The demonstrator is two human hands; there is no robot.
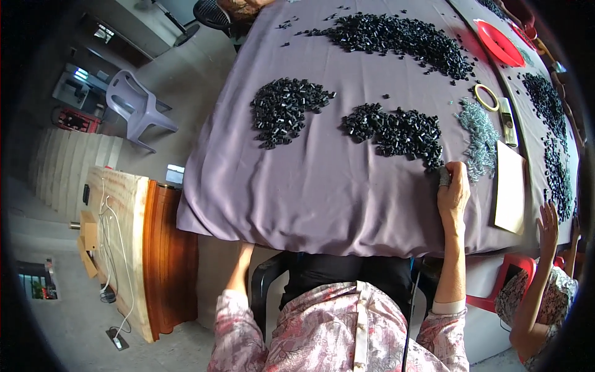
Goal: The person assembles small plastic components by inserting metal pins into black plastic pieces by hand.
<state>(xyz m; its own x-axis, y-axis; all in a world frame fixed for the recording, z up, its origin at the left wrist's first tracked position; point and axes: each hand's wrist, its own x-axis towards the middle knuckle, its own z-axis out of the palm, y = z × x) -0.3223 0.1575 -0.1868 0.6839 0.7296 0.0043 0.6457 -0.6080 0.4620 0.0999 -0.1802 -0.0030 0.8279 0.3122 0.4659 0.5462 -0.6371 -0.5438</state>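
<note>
My right hand is closed on the tablecloth, at the near right end of a pile of small black tubular pieces. A grey wrap shows at its fingers. Whatever is between the fingertips is hidden. Just right of it lies a heap of small clear pieces. My left forearm reaches under the cloth's near edge, which hides the hand. A second pile of black pieces sits at the left, and a larger one spreads across the far side.
The mauve tablecloth hangs over the near edge. A yellow ring, a tan card and a red tray lie at the right. Another person's hand is far right. A wooden cabinet and a plastic chair stand left.
</note>
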